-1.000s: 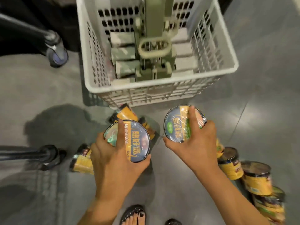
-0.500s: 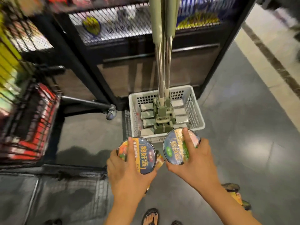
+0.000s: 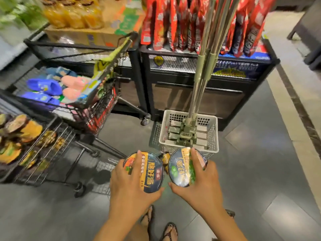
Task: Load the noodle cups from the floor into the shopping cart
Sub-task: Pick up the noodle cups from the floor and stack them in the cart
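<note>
Two hands reach forward, each gripping one noodle cup from above. The left hand (image 3: 128, 186) curls round the left noodle cup (image 3: 149, 173), with one finger lying across the dark lid and the thumb hooked under the near edge. The right hand (image 3: 203, 185) holds the right noodle cup (image 3: 182, 168) the same way, one finger over the lid and the thumb at the near rim. Both cups are held in the air above the grey floor (image 3: 260, 171), just beside each other but apart, with their lids tilted up toward the camera. In the gap between them another cup (image 3: 165, 157) lies on the floor. Just beyond the cups stands a white basket (image 3: 216, 136), with a green pole (image 3: 203, 75) rising from its middle. The shopping cart (image 3: 107, 108) stands to the left, well apart from the hands. Its lower basket holds a pile of noodle cups (image 3: 20, 134), blurred, and its upper basket holds blue and pink slippers (image 3: 57, 86). Behind the white basket is a black display stand (image 3: 191, 94) topped with red packets (image 3: 173, 23). Two sandalled feet (image 3: 171, 230) show below the wrists.
</note>
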`<state>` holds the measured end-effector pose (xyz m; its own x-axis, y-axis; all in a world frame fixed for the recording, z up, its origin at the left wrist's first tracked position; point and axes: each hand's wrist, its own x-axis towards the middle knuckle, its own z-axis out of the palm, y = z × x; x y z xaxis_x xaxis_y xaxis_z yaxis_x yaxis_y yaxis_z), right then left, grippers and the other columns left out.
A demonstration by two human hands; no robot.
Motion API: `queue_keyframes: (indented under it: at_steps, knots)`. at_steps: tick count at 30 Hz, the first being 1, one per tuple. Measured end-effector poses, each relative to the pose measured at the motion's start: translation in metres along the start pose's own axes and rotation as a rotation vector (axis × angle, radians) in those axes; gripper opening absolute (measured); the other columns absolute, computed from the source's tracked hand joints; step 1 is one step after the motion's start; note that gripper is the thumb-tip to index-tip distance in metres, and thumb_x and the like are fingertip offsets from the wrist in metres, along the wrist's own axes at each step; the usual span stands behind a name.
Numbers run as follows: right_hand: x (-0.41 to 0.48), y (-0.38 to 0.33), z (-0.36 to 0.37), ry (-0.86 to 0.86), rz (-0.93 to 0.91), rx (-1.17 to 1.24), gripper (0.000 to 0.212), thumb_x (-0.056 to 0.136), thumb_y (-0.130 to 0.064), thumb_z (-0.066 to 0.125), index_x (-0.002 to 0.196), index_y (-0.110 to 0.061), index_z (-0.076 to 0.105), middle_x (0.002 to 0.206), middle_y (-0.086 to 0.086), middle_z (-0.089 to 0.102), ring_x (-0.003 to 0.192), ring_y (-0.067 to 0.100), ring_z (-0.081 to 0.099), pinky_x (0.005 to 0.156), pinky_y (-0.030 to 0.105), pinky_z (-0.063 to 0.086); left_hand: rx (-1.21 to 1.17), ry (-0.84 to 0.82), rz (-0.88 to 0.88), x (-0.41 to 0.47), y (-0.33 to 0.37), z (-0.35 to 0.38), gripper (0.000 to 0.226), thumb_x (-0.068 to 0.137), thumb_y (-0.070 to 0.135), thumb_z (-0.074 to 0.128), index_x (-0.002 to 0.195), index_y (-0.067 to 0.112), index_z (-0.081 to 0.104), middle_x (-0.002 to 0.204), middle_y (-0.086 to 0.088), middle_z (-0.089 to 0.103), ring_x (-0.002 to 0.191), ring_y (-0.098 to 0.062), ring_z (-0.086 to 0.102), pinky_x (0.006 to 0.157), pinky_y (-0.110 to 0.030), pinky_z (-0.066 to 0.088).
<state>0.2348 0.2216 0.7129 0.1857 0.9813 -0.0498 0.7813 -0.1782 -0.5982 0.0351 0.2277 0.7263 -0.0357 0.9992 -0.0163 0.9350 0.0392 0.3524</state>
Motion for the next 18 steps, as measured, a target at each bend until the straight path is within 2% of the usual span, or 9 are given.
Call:
queue_keyframes:
  at_steps: [4, 9, 13, 18]
  knots:
    - [-0.026, -0.019, 0.004, -0.042, -0.056, 0.011, 0.117, 0.048, -0.083, 0.059, 0.150, -0.037, 0.024, 0.104, 0.001, 0.034, 0.104, 0.028, 0.050, 0.080, 0.037, 0.052, 0.003, 0.019, -0.106, -0.039, -0.016, -0.028, 0.118, 0.047, 0.080, 0.056, 0.151, 0.034, 0.021, 0.125, -0.012, 0.038, 0.107, -0.030, 0.039, 0.090, -0.046, 0.044]
    - [-0.045, -0.046, 0.014, -0.160, -0.095, -0.019, 0.122, 0.045, -0.084, 0.058, 0.151, -0.042, 0.014, 0.103, -0.001, 0.032, 0.105, 0.025, 0.048, 0.083, 0.030, 0.047, -0.001, 0.057, -0.209, -0.061, -0.056, -0.056, 0.116, 0.045, 0.081, 0.056, 0.148, 0.033, 0.027, 0.122, -0.015, 0.042, 0.102, -0.033, 0.042, 0.085, -0.047, 0.047]
    - [-0.048, -0.072, 0.025, -0.246, -0.175, -0.046, 0.122, 0.045, -0.085, 0.057, 0.151, -0.045, 0.010, 0.107, -0.002, 0.028, 0.112, 0.023, 0.042, 0.093, 0.032, 0.046, -0.006, 0.033, -0.306, -0.071, -0.104, -0.076, 0.120, 0.044, 0.081, 0.056, 0.150, 0.037, 0.022, 0.125, -0.013, 0.039, 0.105, -0.029, 0.036, 0.090, -0.045, 0.043]
    - [-0.033, -0.116, 0.053, -0.310, -0.200, -0.090, 0.123, 0.043, -0.086, 0.057, 0.149, -0.048, 0.007, 0.109, -0.003, 0.028, 0.114, 0.020, 0.042, 0.094, 0.032, 0.047, -0.065, -0.009, -0.440, -0.068, -0.170, -0.100, 0.122, 0.050, 0.076, 0.072, 0.151, 0.041, 0.013, 0.136, -0.012, 0.029, 0.119, -0.029, 0.029, 0.098, -0.041, 0.039]
